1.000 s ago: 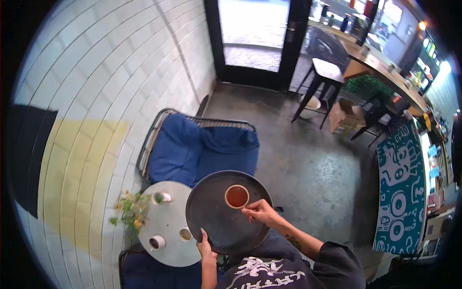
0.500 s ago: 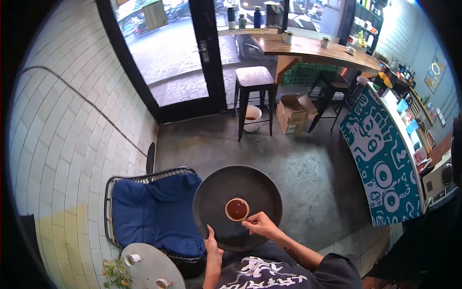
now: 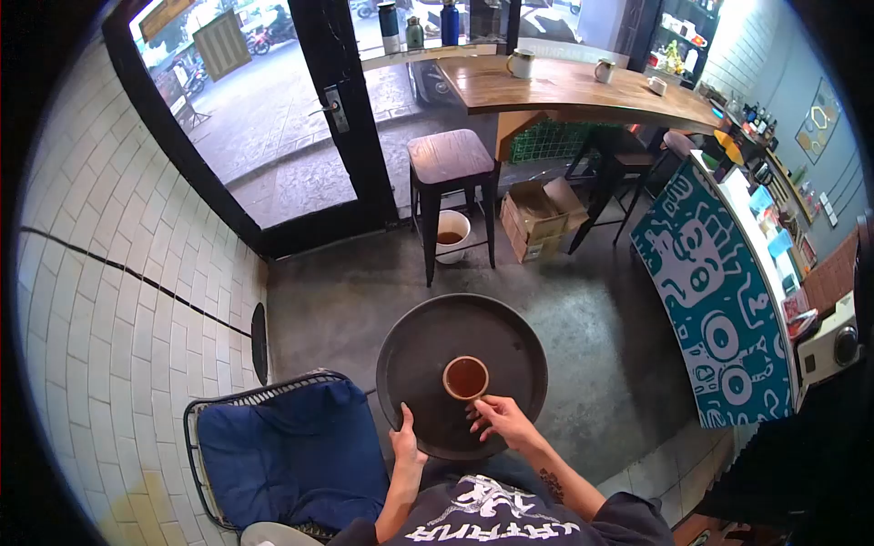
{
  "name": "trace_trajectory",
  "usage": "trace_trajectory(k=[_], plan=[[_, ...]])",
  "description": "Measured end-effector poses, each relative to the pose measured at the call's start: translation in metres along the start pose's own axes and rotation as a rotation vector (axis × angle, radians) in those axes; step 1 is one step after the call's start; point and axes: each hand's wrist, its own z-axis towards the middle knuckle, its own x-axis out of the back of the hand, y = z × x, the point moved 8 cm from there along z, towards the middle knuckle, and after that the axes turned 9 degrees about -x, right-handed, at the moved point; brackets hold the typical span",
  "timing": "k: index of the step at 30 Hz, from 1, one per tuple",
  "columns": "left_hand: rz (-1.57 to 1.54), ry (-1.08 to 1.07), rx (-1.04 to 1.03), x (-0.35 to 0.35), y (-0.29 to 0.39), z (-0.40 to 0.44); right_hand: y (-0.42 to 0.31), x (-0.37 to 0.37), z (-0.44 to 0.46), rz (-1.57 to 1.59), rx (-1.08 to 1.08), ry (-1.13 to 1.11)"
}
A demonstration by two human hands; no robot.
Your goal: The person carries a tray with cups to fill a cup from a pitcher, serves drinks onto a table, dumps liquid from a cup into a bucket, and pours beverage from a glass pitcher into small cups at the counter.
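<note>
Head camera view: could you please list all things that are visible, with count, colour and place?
tray: 1, dark, before the person
cup: 1, brown drink inside, on tray
armchair: 1, blue cushions, lower left
stools: at least 3, dark legs, near bar
bucket: 1, white, under nearest stool
box: 1, brown, beside bucket
bar: 1, brown wood, at window
mugs: 3, pale, on bar
bottles: 3, mixed colours, window ledge
door: 1, black frame, upper left
counter: 1, teal and white, right
wall: white brick, left
shelf items: too small to count
left hand: 1, at tray's left rim
right hand: 1, fingers by cup
</note>
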Motion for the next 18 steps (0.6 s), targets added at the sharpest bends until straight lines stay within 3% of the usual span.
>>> trace_trajectory(k=[3,6,9,12,18], plan=[[0.122,0.08,-0.031,-0.006,0.008,0.049,-0.025,0.005,0.043,0.08,-0.025,-0.034],[0.067,-0.004,-0.051,-0.031,0.017,0.108,-0.058,0.011,0.081,0.073,-0.063,-0.052],[0.144,0.133,0.01,-0.03,0.025,0.142,-0.094,0.018,0.107,0.104,-0.033,-0.072],[0.172,0.214,-0.055,-0.046,0.048,0.164,-0.131,0.037,0.136,0.074,-0.056,-0.048],[0.15,0.42,-0.045,-0.013,0.032,0.219,-0.196,0.105,0.214,-0.034,-0.039,0.054]])
